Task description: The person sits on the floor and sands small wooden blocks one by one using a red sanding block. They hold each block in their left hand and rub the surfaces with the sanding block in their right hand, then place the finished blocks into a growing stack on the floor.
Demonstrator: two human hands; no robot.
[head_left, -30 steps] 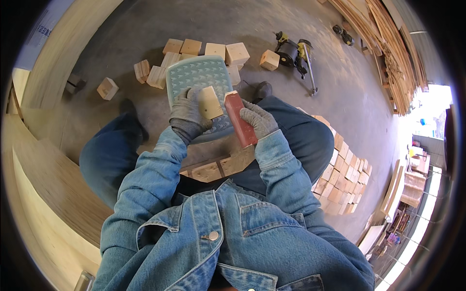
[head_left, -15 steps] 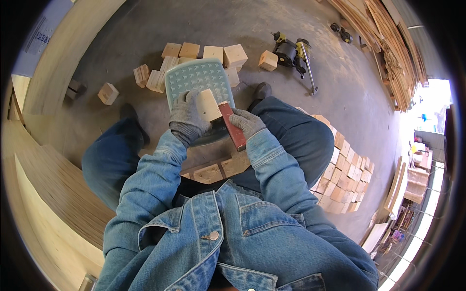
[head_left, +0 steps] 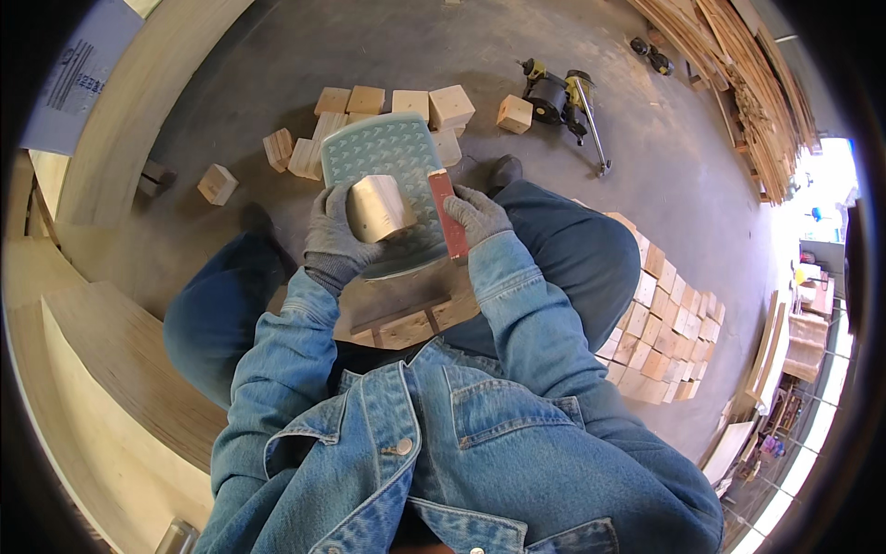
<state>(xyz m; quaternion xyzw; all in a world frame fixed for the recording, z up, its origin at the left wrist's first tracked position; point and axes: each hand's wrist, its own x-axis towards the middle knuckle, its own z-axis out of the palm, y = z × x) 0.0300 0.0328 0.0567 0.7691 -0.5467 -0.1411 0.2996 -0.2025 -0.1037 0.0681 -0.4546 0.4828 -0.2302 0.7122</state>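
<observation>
My left hand (head_left: 334, 238), in a grey glove, is closed around the left side of a pale wooden block (head_left: 380, 209) with chamfered edges. The block is held tilted over a light green plastic stool (head_left: 374, 143) with a raised pattern on its top. In my right hand (head_left: 479, 218), also gloved, is a long, flat, reddish-brown sanding block (head_left: 447, 210), gripped from its right side. It stands roughly upright above the stool's right edge, with a gap between it and the wooden block. My palms are hidden.
Several wooden blocks (head_left: 452, 106) lie beyond the stool, and one loose block (head_left: 218, 184) sits farther left. A black and yellow power tool (head_left: 554, 97) rests on the floor. Many stacked blocks (head_left: 664, 328) stand beside my right leg. Large boards (head_left: 138, 360) line the left.
The wooden block and the sanding block have come apart. My left hand has turned the wooden block so another face shows, and the sanding block is now more upright.
</observation>
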